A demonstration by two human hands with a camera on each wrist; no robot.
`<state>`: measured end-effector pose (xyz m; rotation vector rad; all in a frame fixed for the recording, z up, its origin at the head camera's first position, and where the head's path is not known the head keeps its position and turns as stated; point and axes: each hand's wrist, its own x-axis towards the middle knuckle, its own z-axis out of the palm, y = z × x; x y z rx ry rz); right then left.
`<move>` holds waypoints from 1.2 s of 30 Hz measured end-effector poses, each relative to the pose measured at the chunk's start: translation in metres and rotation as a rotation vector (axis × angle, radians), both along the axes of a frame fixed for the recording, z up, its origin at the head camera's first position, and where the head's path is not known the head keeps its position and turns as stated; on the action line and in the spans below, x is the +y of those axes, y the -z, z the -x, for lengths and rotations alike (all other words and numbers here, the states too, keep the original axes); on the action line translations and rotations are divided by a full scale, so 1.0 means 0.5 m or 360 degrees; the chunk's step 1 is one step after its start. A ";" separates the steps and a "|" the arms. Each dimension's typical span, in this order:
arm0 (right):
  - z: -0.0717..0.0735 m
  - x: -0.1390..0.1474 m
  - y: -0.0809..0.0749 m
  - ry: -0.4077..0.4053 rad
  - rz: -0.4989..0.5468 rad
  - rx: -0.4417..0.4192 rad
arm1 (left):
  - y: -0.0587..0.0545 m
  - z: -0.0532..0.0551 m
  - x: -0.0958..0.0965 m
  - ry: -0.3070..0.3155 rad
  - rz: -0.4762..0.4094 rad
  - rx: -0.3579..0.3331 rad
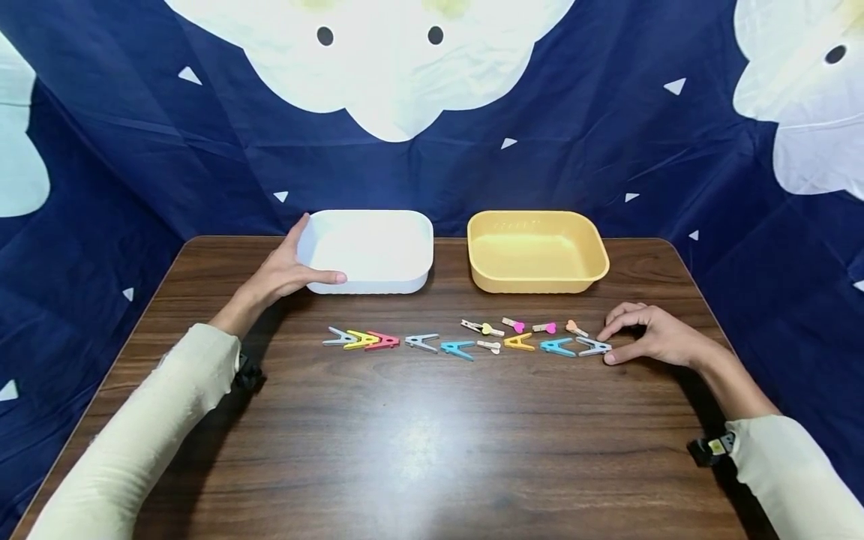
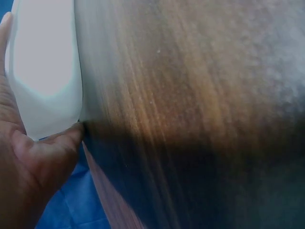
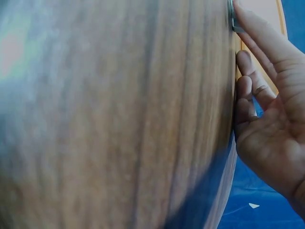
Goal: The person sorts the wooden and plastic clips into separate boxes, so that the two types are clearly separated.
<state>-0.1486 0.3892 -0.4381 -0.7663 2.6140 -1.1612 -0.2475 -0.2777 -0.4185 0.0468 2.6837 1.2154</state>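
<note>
At the white tray (image 1: 412,287), my left hand (image 1: 278,268) spans the left end. Its thumb lies along the front wall and its straight fingers along the left side, as the left wrist view also shows beside the tray (image 2: 47,62). My right hand (image 1: 651,336) pinches a pale blue clothespin (image 1: 594,346) between thumb and forefinger, at the right end of a row of clothespins. In the right wrist view the thumb tip meets a small part of that clothespin (image 3: 235,19); the rest is out of frame. The other fingers are bent.
A yellow tray (image 1: 536,286) stands right of the white one. Across the brown table (image 1: 418,435) lie plastic clothespins, including a red one (image 1: 382,341) and an orange one (image 1: 518,342), and several small wooden clips, one with a pink heart (image 1: 545,328). Dark blue cloth (image 1: 432,176) hangs behind.
</note>
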 end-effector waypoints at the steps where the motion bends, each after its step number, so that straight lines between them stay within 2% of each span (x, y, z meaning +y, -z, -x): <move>1: -0.002 -0.001 0.001 0.0006 -0.0006 0.0006 | 0.001 0.001 0.001 0.0003 -0.0001 -0.0002; 6: -0.009 -0.003 0.004 0.0023 0.0007 0.0023 | 0.003 0.004 0.004 0.0009 -0.0001 -0.0006; 14: 0.004 0.004 -0.004 0.0055 0.0026 0.0033 | -0.005 0.011 0.007 0.0001 -0.0022 0.0009; 26: 0.018 -0.016 -0.027 0.0192 0.0042 -0.0126 | 0.003 0.006 -0.007 -0.0005 -0.0045 0.0010; 36: 0.020 -0.049 -0.069 0.0258 0.0076 -0.0112 | 0.005 0.002 -0.002 -0.0009 -0.0071 0.0008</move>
